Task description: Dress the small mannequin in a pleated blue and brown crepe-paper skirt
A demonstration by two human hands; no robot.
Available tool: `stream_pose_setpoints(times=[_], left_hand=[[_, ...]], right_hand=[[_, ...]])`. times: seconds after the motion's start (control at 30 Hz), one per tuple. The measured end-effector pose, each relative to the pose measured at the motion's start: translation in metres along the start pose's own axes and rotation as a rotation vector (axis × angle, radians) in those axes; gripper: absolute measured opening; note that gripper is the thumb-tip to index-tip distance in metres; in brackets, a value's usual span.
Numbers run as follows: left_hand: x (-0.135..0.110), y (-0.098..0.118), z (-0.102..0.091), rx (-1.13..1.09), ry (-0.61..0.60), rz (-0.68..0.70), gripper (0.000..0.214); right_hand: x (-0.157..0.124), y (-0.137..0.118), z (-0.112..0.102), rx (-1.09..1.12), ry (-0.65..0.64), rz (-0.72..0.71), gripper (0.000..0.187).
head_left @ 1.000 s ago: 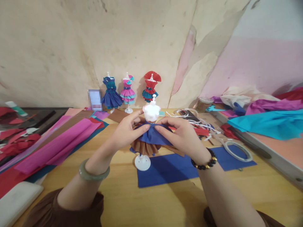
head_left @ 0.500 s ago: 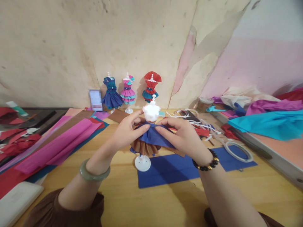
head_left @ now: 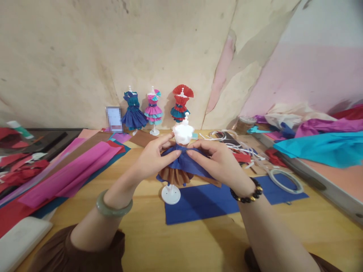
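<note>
A small white mannequin (head_left: 183,134) stands on a round white base (head_left: 171,195) in front of me, tilted a little to the right. Around its waist runs gathered blue crepe paper (head_left: 185,161), over a pleated brown skirt (head_left: 174,176) with blue under its hem. My left hand (head_left: 155,155) pinches the paper at the waist from the left, its fingers curling behind the mannequin. From the right, my right hand (head_left: 218,160) pinches the same paper, thumb near the other thumb. A flat blue sheet (head_left: 201,206) lies beside the base.
Several dressed mannequins, one in a red and teal dress (head_left: 181,104), stand by the wall near a phone (head_left: 114,120). Coloured paper sheets (head_left: 70,172) lie left, with a white case (head_left: 24,241) nearer. A tape roll (head_left: 286,181), scraps and a cyan sheet (head_left: 320,149) lie right.
The mannequin's top has leaned slightly to the right. Both hands keep their pinch on the blue paper at the waist, with only tiny shifts.
</note>
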State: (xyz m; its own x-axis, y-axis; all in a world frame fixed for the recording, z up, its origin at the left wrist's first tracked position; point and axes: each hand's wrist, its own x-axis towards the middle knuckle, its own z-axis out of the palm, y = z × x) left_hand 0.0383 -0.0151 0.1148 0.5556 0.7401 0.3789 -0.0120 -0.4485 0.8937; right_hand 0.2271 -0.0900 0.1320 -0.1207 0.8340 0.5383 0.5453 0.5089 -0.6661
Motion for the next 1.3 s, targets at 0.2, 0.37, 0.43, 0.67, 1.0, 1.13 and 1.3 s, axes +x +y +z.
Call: stream_pose_setpoints(times=[0.2, 0.37, 0.43, 0.67, 1.0, 1.13, 1.3], left_hand=[[0.002, 0.000, 0.004, -0.041, -0.005, 0.018, 0.066], [0.002, 0.000, 0.007, -0.065, 0.001, 0.023, 0.064], [0.002, 0.001, 0.007, -0.056, 0.009, 0.017, 0.063], [0.001, 0.000, 0.009, -0.050, 0.006, 0.028, 0.063], [0.000, 0.002, 0.008, 0.062, 0.010, 0.056, 0.060], [-0.001, 0.003, 0.008, 0.067, 0.009, 0.060, 0.059], [-0.001, 0.002, 0.008, 0.044, 0.022, 0.061, 0.060]], right_hand=[[0.000, 0.002, 0.001, 0.031, -0.008, -0.018, 0.011], [0.000, 0.004, 0.004, 0.053, 0.023, -0.006, 0.010], [0.000, 0.004, 0.005, 0.059, 0.051, 0.005, 0.009], [0.000, 0.002, 0.010, 0.062, 0.118, 0.032, 0.003], [0.000, 0.009, 0.012, 0.103, 0.138, 0.046, 0.007], [0.000, 0.010, 0.014, 0.126, 0.145, 0.081, 0.008], [0.000, 0.009, 0.015, 0.188, 0.151, 0.133, 0.011]])
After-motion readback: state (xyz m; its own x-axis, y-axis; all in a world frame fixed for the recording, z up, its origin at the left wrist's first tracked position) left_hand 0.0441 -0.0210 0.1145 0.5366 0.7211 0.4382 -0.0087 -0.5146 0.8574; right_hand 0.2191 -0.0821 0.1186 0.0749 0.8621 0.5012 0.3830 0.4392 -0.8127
